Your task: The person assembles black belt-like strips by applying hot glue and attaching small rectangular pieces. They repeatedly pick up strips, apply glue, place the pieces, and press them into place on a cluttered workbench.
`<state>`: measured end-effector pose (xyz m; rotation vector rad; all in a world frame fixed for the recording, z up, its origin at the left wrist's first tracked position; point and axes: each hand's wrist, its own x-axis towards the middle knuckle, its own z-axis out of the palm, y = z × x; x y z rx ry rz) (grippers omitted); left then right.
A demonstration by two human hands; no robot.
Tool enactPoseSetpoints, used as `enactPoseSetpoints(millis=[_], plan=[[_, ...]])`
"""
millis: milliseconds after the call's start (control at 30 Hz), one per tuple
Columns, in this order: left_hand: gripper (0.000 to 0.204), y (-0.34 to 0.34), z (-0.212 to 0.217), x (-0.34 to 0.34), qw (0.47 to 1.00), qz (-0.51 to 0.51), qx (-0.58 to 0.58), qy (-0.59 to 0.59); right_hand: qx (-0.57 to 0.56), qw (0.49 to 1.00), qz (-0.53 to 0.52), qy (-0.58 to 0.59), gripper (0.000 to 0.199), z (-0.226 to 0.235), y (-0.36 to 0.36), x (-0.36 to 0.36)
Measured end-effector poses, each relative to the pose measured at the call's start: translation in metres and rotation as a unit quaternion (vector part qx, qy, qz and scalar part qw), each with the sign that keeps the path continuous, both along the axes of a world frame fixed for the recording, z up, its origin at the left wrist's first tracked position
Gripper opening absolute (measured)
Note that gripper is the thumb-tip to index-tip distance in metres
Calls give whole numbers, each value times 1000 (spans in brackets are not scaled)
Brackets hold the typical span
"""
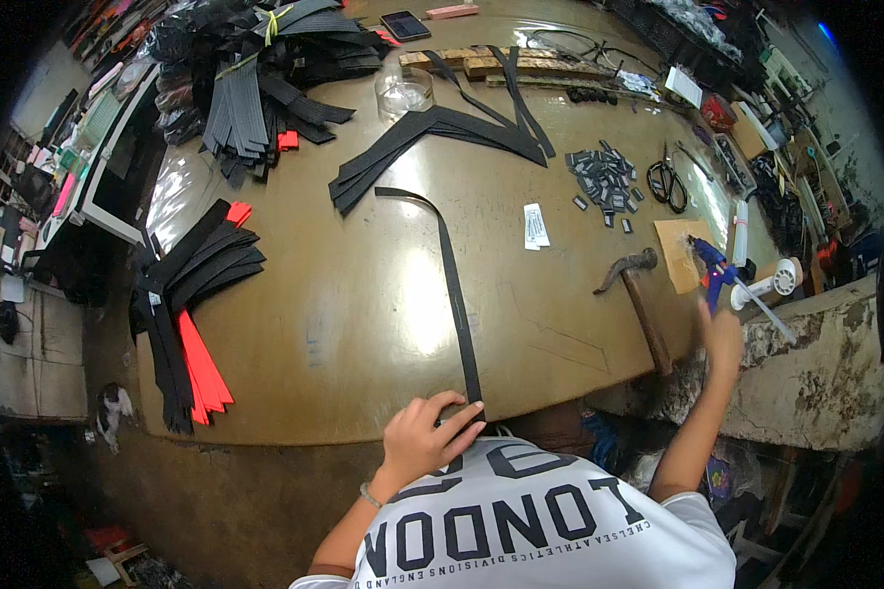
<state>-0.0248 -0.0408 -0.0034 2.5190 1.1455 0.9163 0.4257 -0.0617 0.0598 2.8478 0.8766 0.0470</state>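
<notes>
A long, narrow black strap (452,285) runs up the table from its near edge, its far end curving left. My left hand (427,432) holds the near end at the table edge, fingers bent over it. To the right, my right hand (722,339) is closed at the handle of a blue glue gun (714,270); its fingers are slightly blurred. A pale glue stick (768,314) sticks out behind the gun, and the nozzle is over a piece of brown cardboard (673,257). Just left of this hand lies a hammer (643,309) with a wooden handle.
Small dark buckle-like pieces (607,180) lie in a pile near black scissors (667,185). White labels (536,227) rest mid-table. Black straps (442,133) lie beyond, with bundles of black strips (201,260) and red strips (201,368) at left. A white spool (784,279) stands at right.
</notes>
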Motion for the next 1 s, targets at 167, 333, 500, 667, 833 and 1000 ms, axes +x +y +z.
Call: enactPoseSetpoints(millis=[167, 333, 500, 667, 833, 1000], plan=[[22, -1, -1, 0, 1000, 8, -4, 0, 280, 803, 420, 317, 31, 18, 84, -91], [21, -1, -2, 1, 1000, 9, 2, -6, 336, 705, 582, 227, 31, -28, 294, -169], [21, -1, 0, 0, 1000, 8, -1, -10, 128, 862, 477, 114, 46, -46, 396, -200], [21, 0, -1, 0, 1000, 0, 3, -21, 248, 793, 513, 216, 38, -25, 381, -204], [23, -2, -4, -1, 1000, 2, 2, -4, 400, 483, 594, 503, 27, 46, 293, -213], [23, -3, -2, 0, 1000, 5, -3, -17, 422, 526, 602, 427, 33, 69, 166, -229]])
